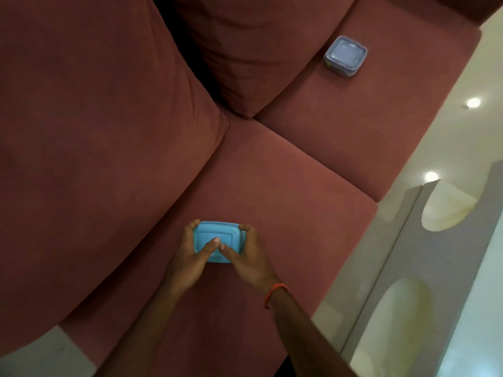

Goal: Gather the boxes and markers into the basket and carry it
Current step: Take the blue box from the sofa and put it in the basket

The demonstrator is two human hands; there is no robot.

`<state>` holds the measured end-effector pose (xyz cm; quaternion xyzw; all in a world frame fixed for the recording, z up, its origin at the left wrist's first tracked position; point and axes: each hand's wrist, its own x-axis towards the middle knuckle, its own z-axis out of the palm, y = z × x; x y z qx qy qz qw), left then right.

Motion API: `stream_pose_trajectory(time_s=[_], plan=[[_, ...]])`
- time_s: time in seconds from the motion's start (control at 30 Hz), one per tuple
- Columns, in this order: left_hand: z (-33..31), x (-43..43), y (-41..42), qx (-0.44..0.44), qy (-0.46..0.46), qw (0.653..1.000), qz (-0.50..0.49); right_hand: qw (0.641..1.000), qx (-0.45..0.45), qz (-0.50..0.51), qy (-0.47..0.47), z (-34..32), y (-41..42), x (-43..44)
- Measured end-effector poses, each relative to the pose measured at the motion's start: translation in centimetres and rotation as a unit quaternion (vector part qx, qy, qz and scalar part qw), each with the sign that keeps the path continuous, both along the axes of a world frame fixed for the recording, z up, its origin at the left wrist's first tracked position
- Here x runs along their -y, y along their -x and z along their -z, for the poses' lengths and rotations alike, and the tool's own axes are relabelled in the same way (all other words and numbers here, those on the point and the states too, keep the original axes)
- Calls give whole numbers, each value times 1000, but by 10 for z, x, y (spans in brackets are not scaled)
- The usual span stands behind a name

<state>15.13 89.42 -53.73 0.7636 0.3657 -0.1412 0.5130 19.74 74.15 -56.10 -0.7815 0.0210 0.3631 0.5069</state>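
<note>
Two boxes (219,235) (345,55) apart on sofa (285,180)

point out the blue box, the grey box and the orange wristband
blue box (217,232), head view, upper part of its lid
grey box (345,55), head view, centre of its lid
orange wristband (274,291), head view, middle of the band

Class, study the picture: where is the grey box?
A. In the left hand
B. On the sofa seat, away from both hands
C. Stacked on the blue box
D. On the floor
B: the grey box lies alone on the sofa seat, while the left hand and right hand grip the blue box.
</note>
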Motion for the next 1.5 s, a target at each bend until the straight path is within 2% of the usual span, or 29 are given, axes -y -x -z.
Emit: stream_pose_trajectory(time_s=[0.3, 0.57, 1.0, 1.1, 1.27, 1.5], plan=[[-85, 24, 41, 34, 15, 997, 68, 999, 28, 45, 15, -74, 33, 50], [-160, 58, 89, 94, 12, 990, 100, 995, 46, 88, -20, -154, 75, 91], [-222, 114, 143, 154, -27, 976, 153, 988, 86, 131, 5, -228, 145, 149], [-237, 117, 152, 187, -4, 970, 156, 985, 66, 158, -15, -242, 154, 160], [-257, 125, 160, 235, 17, 954, 185, 974, -25, 208, -85, -261, 159, 183], [-274, 161, 166, 272, 15, 937, 220, 973, -9, 216, -78, -277, 176, 218]])
